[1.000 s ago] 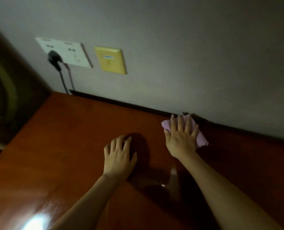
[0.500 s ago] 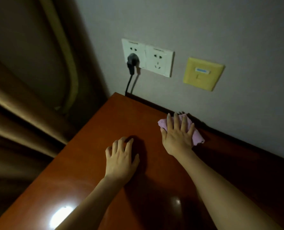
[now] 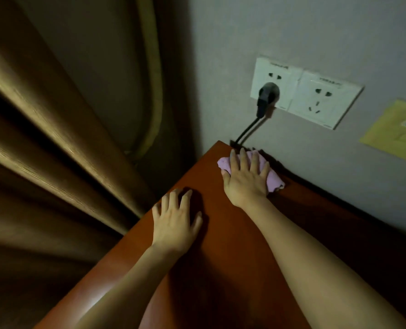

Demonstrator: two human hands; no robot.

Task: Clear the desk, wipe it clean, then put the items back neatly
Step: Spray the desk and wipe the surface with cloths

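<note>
Fingers of the right hand (image 3: 246, 184) lie straight, pressing a crumpled pink cloth (image 3: 272, 180) flat at the far corner of the glossy reddish-brown wooden worktop (image 3: 233, 245), likely to wipe; the left hand (image 3: 174, 225) rests spread, probably bracing.

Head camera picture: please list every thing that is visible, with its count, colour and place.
Polished wooden desk: one, reddish brown, against the wall.
Crumpled cleaning cloth: one, pink, at the desk's far corner, under the right hand.
Double wall socket plate: one, white, on the wall above the desk.
Plug with cable: one, black, in the left socket, cable running down behind the desk.
Square wall plate: one, yellow, right of the sockets.
Pleated curtain: one, brown, left of the desk.
Left hand: flat on the desk.
Right hand: pressing the cloth.
</note>
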